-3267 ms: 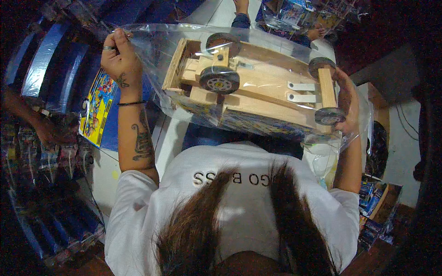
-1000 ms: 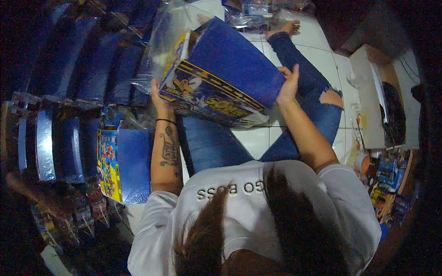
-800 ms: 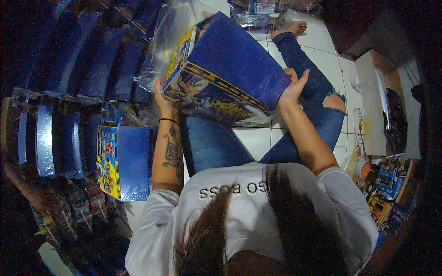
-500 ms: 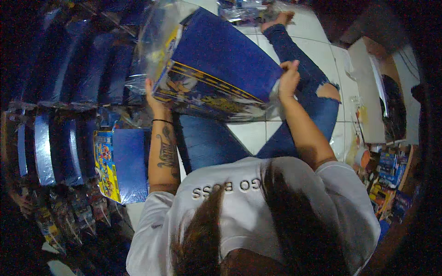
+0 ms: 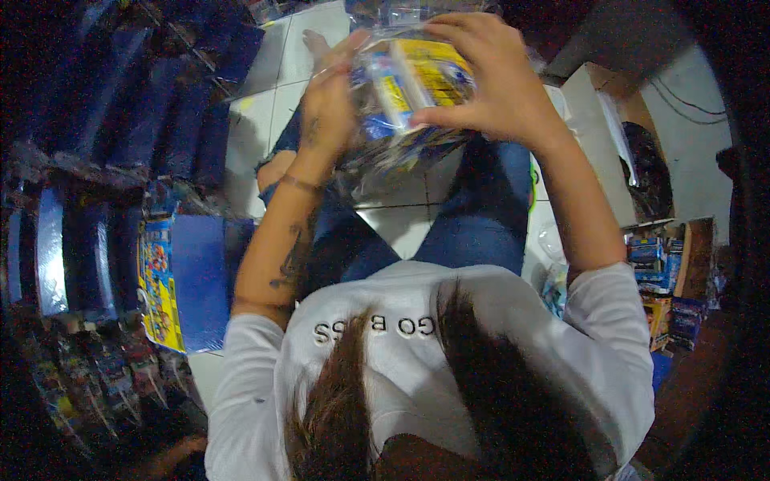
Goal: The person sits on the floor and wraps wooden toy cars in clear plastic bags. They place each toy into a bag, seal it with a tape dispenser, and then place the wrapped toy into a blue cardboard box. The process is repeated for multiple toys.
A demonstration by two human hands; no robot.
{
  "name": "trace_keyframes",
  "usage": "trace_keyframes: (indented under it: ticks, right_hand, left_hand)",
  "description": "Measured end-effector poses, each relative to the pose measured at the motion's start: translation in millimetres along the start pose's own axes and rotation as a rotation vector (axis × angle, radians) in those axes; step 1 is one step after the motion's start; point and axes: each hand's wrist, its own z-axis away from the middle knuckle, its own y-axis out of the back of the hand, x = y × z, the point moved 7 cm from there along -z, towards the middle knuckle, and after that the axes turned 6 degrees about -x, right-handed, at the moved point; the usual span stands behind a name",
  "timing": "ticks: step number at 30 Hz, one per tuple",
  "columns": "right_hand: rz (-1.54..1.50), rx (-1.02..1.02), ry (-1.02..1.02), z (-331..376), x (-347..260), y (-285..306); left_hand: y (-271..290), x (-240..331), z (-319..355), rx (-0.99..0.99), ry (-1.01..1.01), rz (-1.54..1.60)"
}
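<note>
Between my hands, above my legs, is a box in clear plastic wrap [image 5: 434,74], with yellow, blue and white print showing. My right hand [image 5: 501,84] grips its right side, thumb across the front and fingers over the top. On the opposite side my left hand [image 5: 330,108] is closed against the wrap, blurred by motion, its fingertips partly hard to make out. Crinkled plastic hangs below the box, and the box's back is hidden.
A blue box with a yellow printed side [image 5: 199,280] stands on the tiled floor by my left arm. Beyond it are rows of dark blue wrapped packages [image 5: 120,104]. At right are a pale open carton [image 5: 589,120] and small packaged goods [image 5: 654,264].
The box has been turned, so a narrower yellow and blue printed face shows instead of the broad blue one. My left hand has moved up and right; my right hand has moved up.
</note>
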Motion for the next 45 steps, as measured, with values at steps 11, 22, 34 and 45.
trace_keyframes:
  ticks: [11,22,34,45]
  right_hand:
    - [-0.950,0.303,-0.407,16,68,68]
    - [-1.350,0.449,-0.690,107,80,28]
    - [-1.556,0.070,-0.212,125,65,15]
    - [-1.028,-0.327,-0.092,53,30,-29]
  left_hand:
    - [43,96,-25,-0.441,-0.391,-0.412]
    - [116,-31,91,0.377,0.242,-0.282]
    - [183,48,97,0.632,-0.064,-0.249]
    - [195,12,102,0.754,-0.075,0.074]
